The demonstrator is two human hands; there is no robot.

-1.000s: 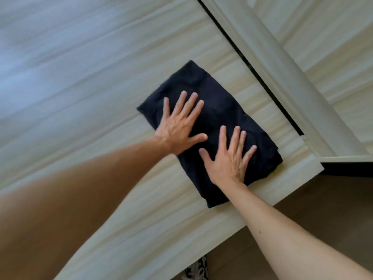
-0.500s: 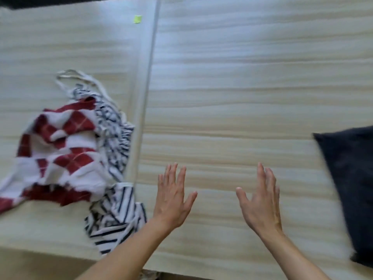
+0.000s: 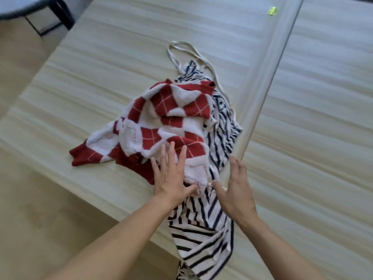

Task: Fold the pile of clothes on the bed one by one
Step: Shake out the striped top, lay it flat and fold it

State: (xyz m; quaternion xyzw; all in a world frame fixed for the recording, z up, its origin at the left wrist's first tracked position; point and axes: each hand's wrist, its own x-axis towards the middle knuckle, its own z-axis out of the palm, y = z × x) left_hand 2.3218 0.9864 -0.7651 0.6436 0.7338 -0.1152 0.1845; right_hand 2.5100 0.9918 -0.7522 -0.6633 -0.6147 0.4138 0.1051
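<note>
The left hand [image 3: 171,176] is spread flat, fingers straight and fanned, with its fingertips over the near edge of the red-and-white diamond knit [image 3: 171,110]; it has hold of nothing. The right hand [image 3: 237,190] is likewise open, fingers straight and close together, thumb reaching toward the knit's frayed white hem. It is just to the right of the pile, over the edge of the navy-striped garment [image 3: 201,235] (whether it actually touches the cloth I cannot tell).

The knit lies crumpled on top, ahead of both hands. The striped garment spreads beneath it and to its right, with one end trailing between the wrists and over the near edge of the bed [image 3: 101,81]. Its pale straps [image 3: 181,47] loop out at the far side. The pile lies against a raised ridge [image 3: 268,77] running across the bed.
</note>
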